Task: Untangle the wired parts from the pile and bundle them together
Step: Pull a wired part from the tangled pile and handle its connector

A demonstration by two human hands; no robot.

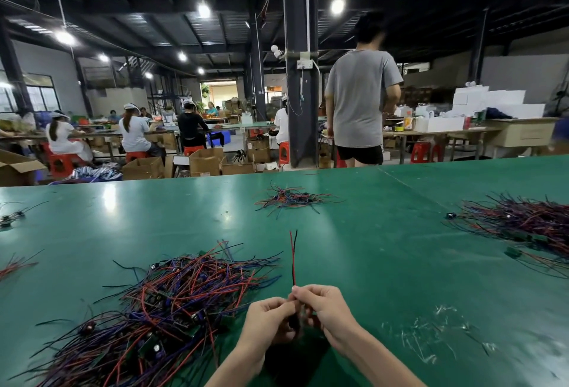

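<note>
A big tangled pile of red, blue and black wired parts (160, 303) lies on the green table (385, 248) at my lower left. Just right of it, my left hand (271, 322) and my right hand (323, 306) meet above the table and both pinch one wired part (294, 259). Its red and black wires stick straight up from my fingertips. The part's lower end is hidden between my hands.
A smaller wire heap (292, 198) lies at the table's middle far side, and a large one (523, 223) at the right. Clear plastic scraps (431, 334) lie near my right arm. A person in a grey shirt (360, 103) stands beyond the table's far edge.
</note>
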